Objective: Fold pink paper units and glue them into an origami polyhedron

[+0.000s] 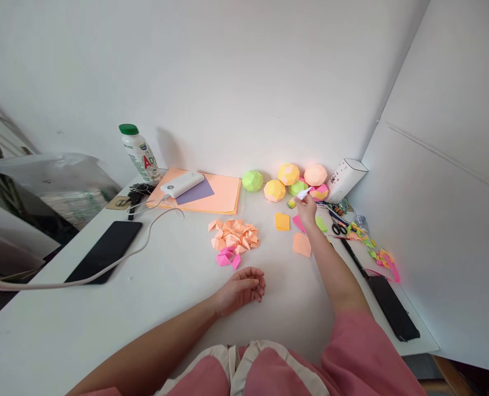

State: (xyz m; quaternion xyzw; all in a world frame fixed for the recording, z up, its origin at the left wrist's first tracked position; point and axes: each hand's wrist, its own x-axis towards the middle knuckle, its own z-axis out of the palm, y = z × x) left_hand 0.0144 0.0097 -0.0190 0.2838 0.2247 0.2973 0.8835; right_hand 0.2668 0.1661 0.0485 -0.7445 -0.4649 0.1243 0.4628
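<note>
My right hand (pixel 307 210) reaches to the back right of the table, its fingers closed on a small glue tube (pixel 303 194) with a white nozzle and a yellow-green body. Just beyond it sit faceted paper balls, among them a peach one (pixel 316 174), a yellow one (pixel 289 174) and a green one (pixel 252 181). On the table in front of my body lies my left hand (pixel 242 289), palm turned sideways, fingers loosely curled around nothing. Ahead of it are a heap of folded peach paper pieces (pixel 236 235) and several pink ones (pixel 226 256).
Sticky-note stacks in orange (pixel 282 221) and peach (pixel 302 245) lie near my right forearm. Scissors (pixel 338 227), a white paper tube (pixel 346 180) and a black phone (pixel 394 308) line the right side. Left are a power bank (pixel 182 184), its cable, a tablet (pixel 106 251) and a bottle (pixel 139 154).
</note>
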